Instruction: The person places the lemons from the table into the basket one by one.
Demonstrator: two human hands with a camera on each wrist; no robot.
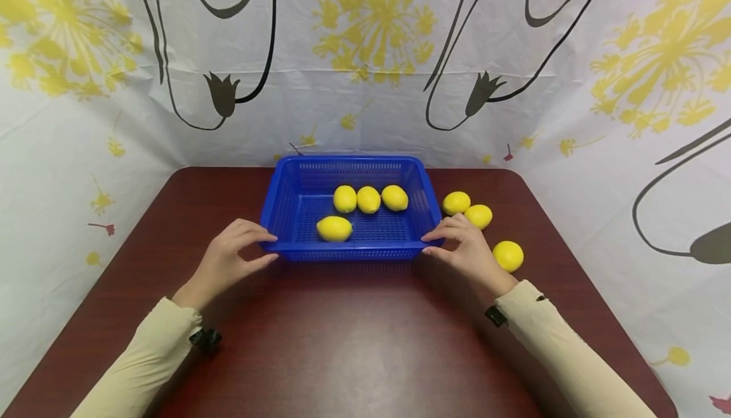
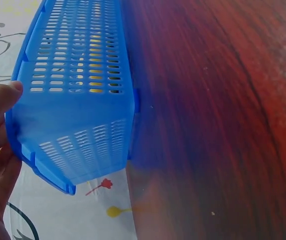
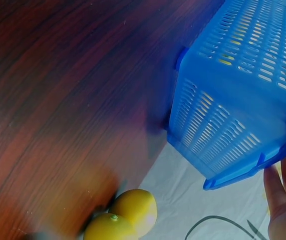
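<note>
A blue plastic basket [image 1: 351, 254] with slotted walls sits toward the back of the table, and several lemons [image 1: 334, 229] lie inside it. At its front left corner my left hand [image 1: 231, 254] pinches the rim between thumb and fingers. My right hand [image 1: 465, 250] grips the front right corner in the same way. In the left wrist view the left thumb [image 2: 2, 100] presses the outer side of the rim, with the fingers on the far side. The right wrist view shows part of the right hand [image 3: 285, 205] at the rim, cut off by the frame edge.
Three more lemons stand on the table right of the basket: one by its side [image 1: 456, 203], a second lemon [image 1: 480, 216] touching it, and a third lemon [image 1: 507, 256] nearer, beside the right wrist. A patterned white cloth [image 1: 365, 120] hangs behind the dark red wooden table [image 1: 354, 342].
</note>
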